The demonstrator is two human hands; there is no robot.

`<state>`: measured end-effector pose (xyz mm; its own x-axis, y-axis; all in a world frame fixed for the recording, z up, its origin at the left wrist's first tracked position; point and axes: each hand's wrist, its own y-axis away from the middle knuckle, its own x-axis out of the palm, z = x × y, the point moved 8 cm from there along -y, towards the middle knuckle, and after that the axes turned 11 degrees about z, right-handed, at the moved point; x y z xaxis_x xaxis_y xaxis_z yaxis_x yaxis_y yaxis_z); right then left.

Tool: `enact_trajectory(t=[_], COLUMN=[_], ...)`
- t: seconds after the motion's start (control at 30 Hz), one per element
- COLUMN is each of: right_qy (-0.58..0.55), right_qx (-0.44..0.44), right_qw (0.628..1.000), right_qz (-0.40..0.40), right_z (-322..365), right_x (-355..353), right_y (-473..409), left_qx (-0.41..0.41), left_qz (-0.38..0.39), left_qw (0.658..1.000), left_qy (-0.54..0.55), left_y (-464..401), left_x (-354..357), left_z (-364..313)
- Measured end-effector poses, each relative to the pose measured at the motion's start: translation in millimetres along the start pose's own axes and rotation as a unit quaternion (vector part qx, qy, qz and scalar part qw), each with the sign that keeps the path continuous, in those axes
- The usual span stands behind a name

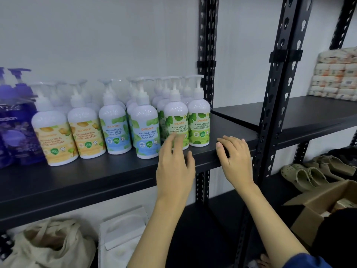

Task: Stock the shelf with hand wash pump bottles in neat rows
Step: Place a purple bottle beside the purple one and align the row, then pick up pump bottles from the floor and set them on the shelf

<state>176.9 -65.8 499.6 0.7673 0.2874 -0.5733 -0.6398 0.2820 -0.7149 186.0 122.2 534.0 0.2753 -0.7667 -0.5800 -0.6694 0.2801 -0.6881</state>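
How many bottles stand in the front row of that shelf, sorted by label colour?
Front row only; those behind are too hidden to count.
Purple bottles: 2, cut off by the picture's edge
Yellow Extra Moisture bottles: 2
Blue Cool Mint bottles: 2
Green Maximum Protection bottles: 2
Total: 8

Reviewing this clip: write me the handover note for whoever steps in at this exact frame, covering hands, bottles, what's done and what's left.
Left hand: open, holding nothing, fingers blurred in front of the green Maximum Protection bottles.
Right hand: open, fingers resting over the front edge of the shelf, holding nothing.
On the shelf, left to right: purple bottles, yellow Extra Moisture bottles, blue Cool Mint bottles, then green, in rows running front to back.
Done: these rows stand upright, labels forward.
Left: the front Cool Mint bottle stands ahead of its neighbour; probably nudge it back. An open cardboard box sits lower right; contents unclear.
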Motion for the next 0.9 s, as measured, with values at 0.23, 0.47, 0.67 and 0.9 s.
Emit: enact_trajectory(t=[0.23, 0.47, 0.67, 0.9], right_qy=[0.076, 0.122, 0.039, -0.079], right_qx=[-0.018, -0.024, -0.131, -0.311], right_qw=[0.997, 0.968, 0.931, 0.850], right_qz=[-0.013, 0.218, 0.339, 0.417], right_z=[42.8, 105.9, 213.8, 377.3], right_x=[-28.5, 28.7, 98.7, 161.5], right_y=[27.0, 82.8, 135.4, 224.4], left_qx=[0.061, -0.136, -0.249, -0.453], left_qz=[0.033, 0.195, 0.221, 0.176], left_qw=[0.987, 0.933, 0.884, 0.805], left_qy=[-0.142, -0.270, -0.329, -0.340], left_y=[41.9, 85.2, 158.4, 288.2], left_x=[-31.8, -71.8, -136.2, -240.2], left_z=[4.3, 60.4, 124.3, 215.4])
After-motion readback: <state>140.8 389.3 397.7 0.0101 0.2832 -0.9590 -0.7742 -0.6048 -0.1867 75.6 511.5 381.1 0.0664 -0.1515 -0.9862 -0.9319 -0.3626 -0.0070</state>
